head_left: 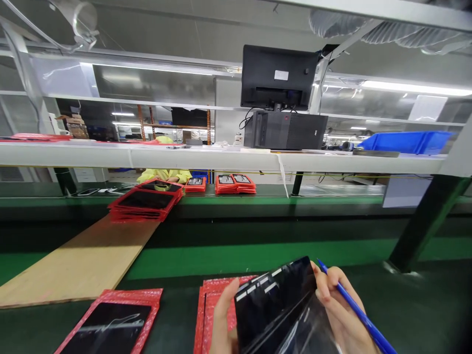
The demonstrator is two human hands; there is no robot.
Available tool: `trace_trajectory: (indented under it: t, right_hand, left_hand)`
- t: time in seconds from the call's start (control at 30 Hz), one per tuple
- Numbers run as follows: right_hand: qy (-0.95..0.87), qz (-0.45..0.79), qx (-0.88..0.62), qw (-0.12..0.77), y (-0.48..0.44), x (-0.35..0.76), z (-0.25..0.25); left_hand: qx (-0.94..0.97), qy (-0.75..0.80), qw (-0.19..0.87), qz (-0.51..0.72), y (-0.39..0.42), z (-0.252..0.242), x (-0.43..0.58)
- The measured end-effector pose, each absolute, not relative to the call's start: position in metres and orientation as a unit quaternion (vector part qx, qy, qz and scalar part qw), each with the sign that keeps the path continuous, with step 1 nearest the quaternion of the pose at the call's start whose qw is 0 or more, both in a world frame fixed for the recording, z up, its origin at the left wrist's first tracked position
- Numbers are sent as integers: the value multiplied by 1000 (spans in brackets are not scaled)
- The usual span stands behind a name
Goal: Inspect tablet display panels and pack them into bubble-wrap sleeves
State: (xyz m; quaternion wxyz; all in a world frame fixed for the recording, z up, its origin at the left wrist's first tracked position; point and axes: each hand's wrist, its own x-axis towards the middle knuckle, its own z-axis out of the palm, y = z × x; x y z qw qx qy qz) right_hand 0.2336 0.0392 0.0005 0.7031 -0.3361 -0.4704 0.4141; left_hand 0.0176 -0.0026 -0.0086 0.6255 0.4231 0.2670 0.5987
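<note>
A glossy black screen panel (273, 300) is tilted up in front of me, with strips of light reflected near its top edge. My left hand (224, 319) grips its left edge, thumb raised and the other fingers mostly hidden. Clear film (308, 327) lies creased and partly lifted over the panel's lower right. At the right edge, my right hand (341, 307) is closed, fingertips at the panel's corner and film. A slim blue pen (356, 307) is held in the same hand, slanting down to the right. Red bubble-wrap pouches (210, 300) lie under and behind the panel.
Another black panel (106, 327) rests on a red pouch at lower left. A wooden board (88, 255) leads toward a stack of panels on red pouches (145, 201). Beyond, a person in yellow sleeves (165, 174) works. A white shelf (202, 158) crosses above; a green post (424, 226) stands right.
</note>
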Motion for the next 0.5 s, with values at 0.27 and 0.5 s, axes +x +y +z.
trace_trajectory:
  t: [0.27,0.5]
  right_hand:
    - [-278,507,-386,719,45,229,3]
    - [-151,534,-397,732,53,223,12]
  left_hand:
    - [357,165,698,598,4,-13,23]
    - [283,138,756,574,-4,14,20]
